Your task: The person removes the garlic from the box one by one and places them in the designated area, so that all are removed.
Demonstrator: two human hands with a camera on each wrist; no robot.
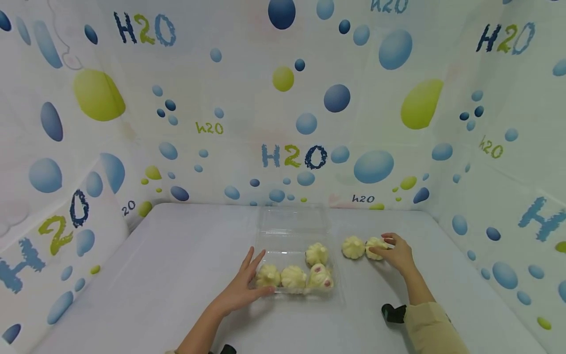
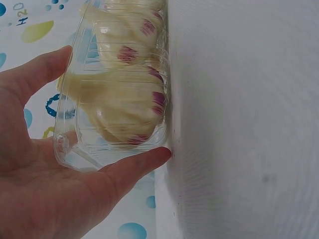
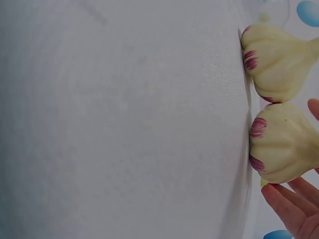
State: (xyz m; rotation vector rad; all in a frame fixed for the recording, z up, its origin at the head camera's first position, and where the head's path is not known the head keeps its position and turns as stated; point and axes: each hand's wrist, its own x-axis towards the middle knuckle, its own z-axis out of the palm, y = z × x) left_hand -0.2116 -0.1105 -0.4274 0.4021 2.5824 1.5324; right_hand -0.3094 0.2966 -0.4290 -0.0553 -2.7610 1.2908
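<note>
A clear plastic clamshell box (image 1: pixel 292 250) stands with its lid laid back, holding several garlic bulbs (image 1: pixel 293 278). My left hand (image 1: pixel 242 290) rests at its front left corner, fingers spread and nearly straight, with the thumb along the front wall. In the left wrist view, the box's wall (image 2: pixel 75 114) sits between that thumb and the fingers. Right of the box, my right hand (image 1: pixel 400 254) holds a garlic bulb (image 3: pixel 281 144) between thumb and fingers, low at the table surface. Another garlic bulb (image 1: pixel 353 248) with purple streaks sits against it on the left.
The white table (image 1: pixel 177 265) extends to both sides of the box. A patterned sheet (image 1: pixel 239 88) with blue and green dots forms the back and side walls. A dark object (image 1: pixel 393 313) shows at my right sleeve (image 1: pixel 431 327).
</note>
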